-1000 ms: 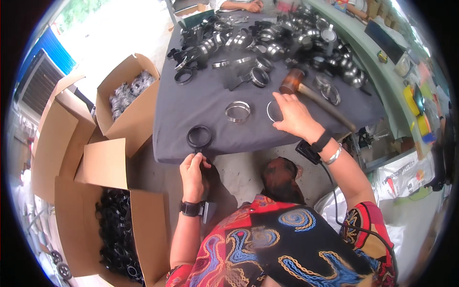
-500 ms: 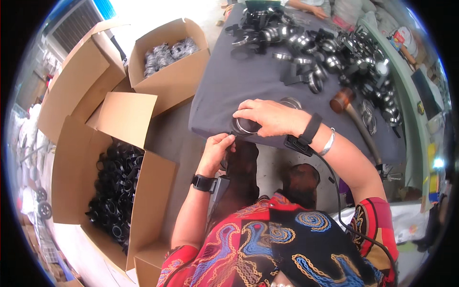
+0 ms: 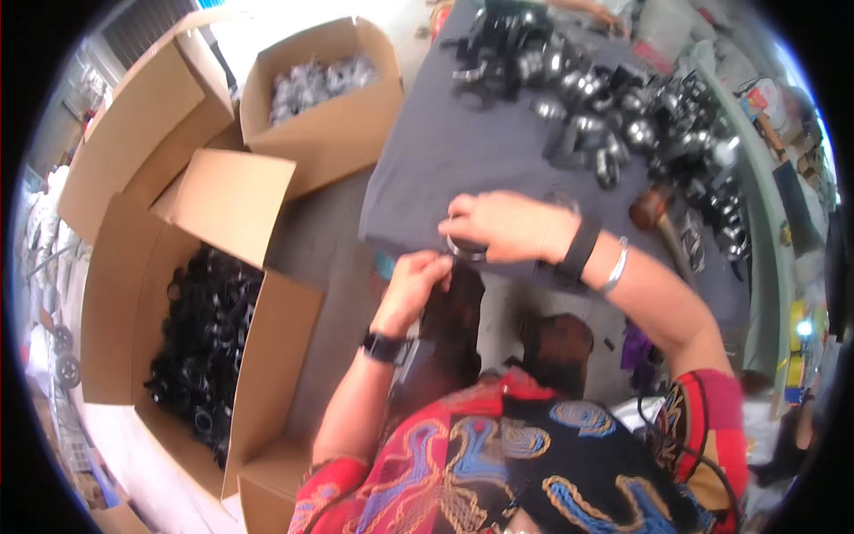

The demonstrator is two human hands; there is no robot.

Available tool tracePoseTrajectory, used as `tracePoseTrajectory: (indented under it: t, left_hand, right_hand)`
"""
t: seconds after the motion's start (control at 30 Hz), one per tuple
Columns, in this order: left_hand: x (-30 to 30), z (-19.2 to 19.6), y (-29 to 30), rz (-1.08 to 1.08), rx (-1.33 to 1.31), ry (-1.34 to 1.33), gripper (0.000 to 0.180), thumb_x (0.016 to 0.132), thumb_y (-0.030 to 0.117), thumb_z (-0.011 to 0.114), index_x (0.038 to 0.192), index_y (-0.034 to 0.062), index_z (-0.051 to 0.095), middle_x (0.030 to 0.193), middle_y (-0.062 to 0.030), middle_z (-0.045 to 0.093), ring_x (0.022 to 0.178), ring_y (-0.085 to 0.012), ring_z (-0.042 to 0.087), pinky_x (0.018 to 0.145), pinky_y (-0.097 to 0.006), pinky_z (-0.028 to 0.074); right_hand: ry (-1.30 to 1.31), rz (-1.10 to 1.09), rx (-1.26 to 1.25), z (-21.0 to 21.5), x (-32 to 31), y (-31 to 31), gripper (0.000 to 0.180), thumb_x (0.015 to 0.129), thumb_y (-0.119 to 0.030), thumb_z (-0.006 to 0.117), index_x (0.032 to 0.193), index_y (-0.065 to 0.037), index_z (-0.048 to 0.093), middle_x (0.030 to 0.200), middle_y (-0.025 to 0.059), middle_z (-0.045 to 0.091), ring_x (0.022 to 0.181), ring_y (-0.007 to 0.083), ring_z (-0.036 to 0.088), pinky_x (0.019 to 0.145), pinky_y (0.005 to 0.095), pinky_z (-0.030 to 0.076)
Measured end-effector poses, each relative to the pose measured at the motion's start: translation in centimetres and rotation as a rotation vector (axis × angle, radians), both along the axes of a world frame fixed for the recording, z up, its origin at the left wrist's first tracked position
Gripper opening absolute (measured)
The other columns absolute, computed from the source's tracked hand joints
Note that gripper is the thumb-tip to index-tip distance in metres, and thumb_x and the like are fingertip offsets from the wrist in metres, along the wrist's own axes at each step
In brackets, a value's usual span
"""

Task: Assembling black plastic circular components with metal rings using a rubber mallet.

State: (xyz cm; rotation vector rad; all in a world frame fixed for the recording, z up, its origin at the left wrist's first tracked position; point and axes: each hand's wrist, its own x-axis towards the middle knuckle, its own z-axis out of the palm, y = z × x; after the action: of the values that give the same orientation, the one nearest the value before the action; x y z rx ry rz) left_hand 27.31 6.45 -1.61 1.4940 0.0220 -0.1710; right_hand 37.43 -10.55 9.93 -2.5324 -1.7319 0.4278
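Observation:
At the near edge of the grey-covered table [image 3: 418, 169], my right hand [image 3: 511, 227] is closed over a round black and silver ring-shaped part [image 3: 468, 248]. The palm and fingers hide most of the ring. My left hand [image 3: 414, 289] is just left of it, thumb and forefinger pinched together at the ring's left side. What lies between those fingertips is blurred, though they appear to hold the ring's edge. Another ring [image 3: 562, 199] lies behind my right wrist, partly covered by it.
A heap of black and silver ring parts [image 3: 640, 133] covers the table's far right. A mallet [image 3: 652, 206] lies beside it. On my left, one open carton [image 3: 276, 356] holds black rings; another [image 3: 342, 133] holds silvery pieces. Another person's hand [image 3: 605, 16] shows at the far edge.
The whole view has shifted slightly and blurred. My right fingers now wrap lower over the ring, hiding more of it. My left hand stays at its side.

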Motion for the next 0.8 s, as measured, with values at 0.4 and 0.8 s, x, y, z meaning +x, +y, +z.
tracePoseTrajectory:
  t: [0.4, 0.8]
  left_hand:
    - [-1.7, -2.6, 0.2, 0.036, -0.063, 0.145, 0.021, 0.093, 0.015, 0.055, 0.082, 0.0003, 0.064, 0.073, -0.0035, 0.063, 0.068, -0.0105, 0.055, 0.064, -0.024, 0.040]
    - [-0.4, 0.9, 0.2, -0.028, -0.043, 0.237, 0.019, 0.095, 0.018, 0.053, 0.090, 0.0038, 0.066, 0.076, -0.0007, 0.065, 0.068, -0.0065, 0.054, 0.061, -0.021, 0.039]
  right_hand:
    - [-0.221, -0.287, 0.289, -7.4, -2.8, 3.1, 0.058, 0.091, -0.039, 0.053, 0.132, 0.002, 0.048, 0.141, 0.0172, 0.044, 0.137, 0.0293, 0.034, 0.110, 0.0505, 0.029]
    - [-0.076, -0.345, 0.372, -7.7, -1.7, 2.5, 0.059, 0.091, -0.039, 0.054, 0.134, -0.001, 0.047, 0.145, 0.0171, 0.040, 0.137, 0.0325, 0.032, 0.110, 0.0536, 0.025]
